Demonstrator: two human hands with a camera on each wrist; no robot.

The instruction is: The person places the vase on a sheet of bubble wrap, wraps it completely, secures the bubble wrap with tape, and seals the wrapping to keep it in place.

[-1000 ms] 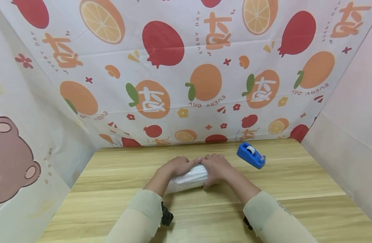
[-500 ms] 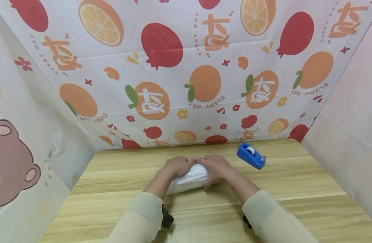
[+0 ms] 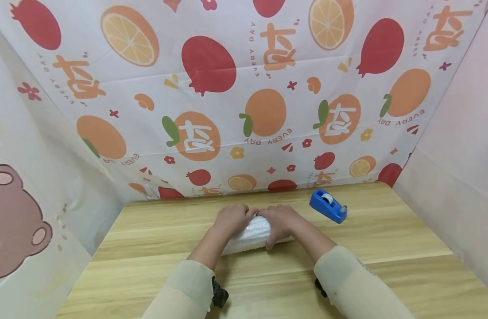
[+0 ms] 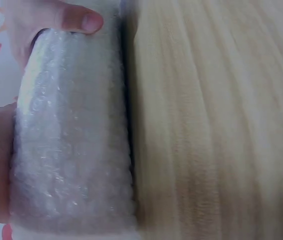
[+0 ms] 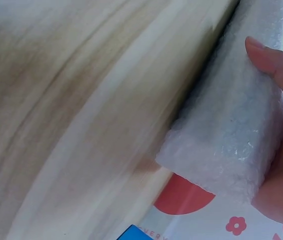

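Bubble-wrapped roll (image 3: pixel 249 235): laid lengthwise across the worktop (image 3: pixel 268 288), slightly slanted, its right end set farther from the person; both hands were placed over it, with a bare stretch of wrap left visible between them.
Roll against fingers: near side covered by the right thumb (image 5: pixel 269 59); far side screened by both hands in the head view.
Left hand (image 3: pixel 231 220): laid over the roll's top and far side, back of the hand turned up, thumb pointed toward the right hand; forearm angled inward from lower left.
Right hand (image 3: pixel 281 221): set over the roll toward its right end, forearm angled inward from lower right.
Right fingers: curled round the roll, which was gripped between them and the thumb.
Left fingers: tips hidden behind the roll; whether it was gripped or merely pressed could not be told.
Blue tape dispenser (image 3: pixel 328 206): seen beyond the right hand, untouched.
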